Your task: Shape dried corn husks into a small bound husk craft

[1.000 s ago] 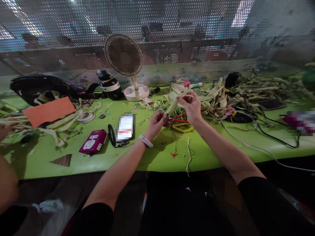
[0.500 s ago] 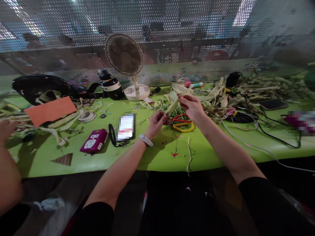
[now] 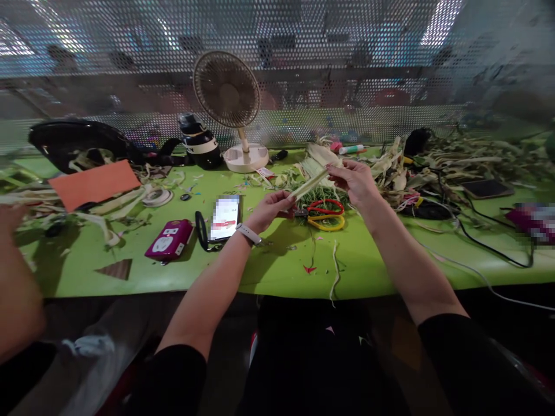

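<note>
A pale green strip of corn husk [image 3: 309,186] is stretched at a slant between my two hands, above the green table. My left hand [image 3: 272,209], with a white wristband, pinches its lower left end. At the upper right end, the fingers of my right hand [image 3: 353,180] are closed on it. Under and between the hands lie scissors [image 3: 326,227] with one red and one yellow handle loop; their blades are partly hidden near my left fingertips. Behind the strip are a wider pale husk [image 3: 321,157] and a heap of thin green shreds [image 3: 303,194].
A phone [image 3: 225,216] and a purple power socket block [image 3: 170,240] lie left of my left hand. Behind stand a fan [image 3: 246,158] and a black bottle [image 3: 202,147]. Dried husks [image 3: 468,153] and cables fill the right. Another person's hand [image 3: 12,216] is far left.
Both hands have drawn slightly apart, and the husk strip between them lies at a flatter slant. The whole view has shifted a little.
</note>
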